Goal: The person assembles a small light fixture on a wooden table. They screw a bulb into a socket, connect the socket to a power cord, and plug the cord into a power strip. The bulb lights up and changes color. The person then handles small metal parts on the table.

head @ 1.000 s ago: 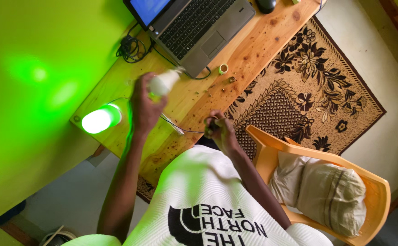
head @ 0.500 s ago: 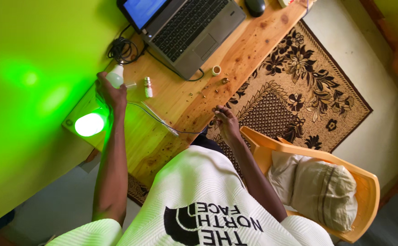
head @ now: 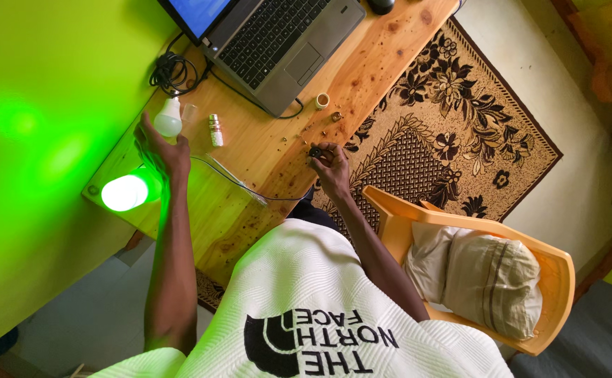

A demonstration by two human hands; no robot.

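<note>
My left hand (head: 160, 150) reaches to the far left of the wooden table (head: 362, 77), its fingers closed round the base of a white light bulb (head: 168, 119) held just above the tabletop. A small white bottle (head: 215, 130) stands right of the bulb. My right hand (head: 332, 168) is at the table's near edge and pinches a small dark part (head: 315, 151) between its fingertips. Tiny loose bits (head: 313, 129) are scattered on the wood around that hand.
A glowing green lamp (head: 125, 192) sits at the table's left corner by the green wall. There is an open laptop (head: 278, 42) with a coiled cable (head: 169, 70), a small cream ring (head: 322, 101) and a thin wire (head: 229, 178). An orange chair (head: 460, 231) with a cushion stands on the patterned rug (head: 460, 119).
My left hand has carried the white bulb leftwards and away from me, near the lamp. My right hand has moved up to the table's edge and taken hold of the small dark part.
</note>
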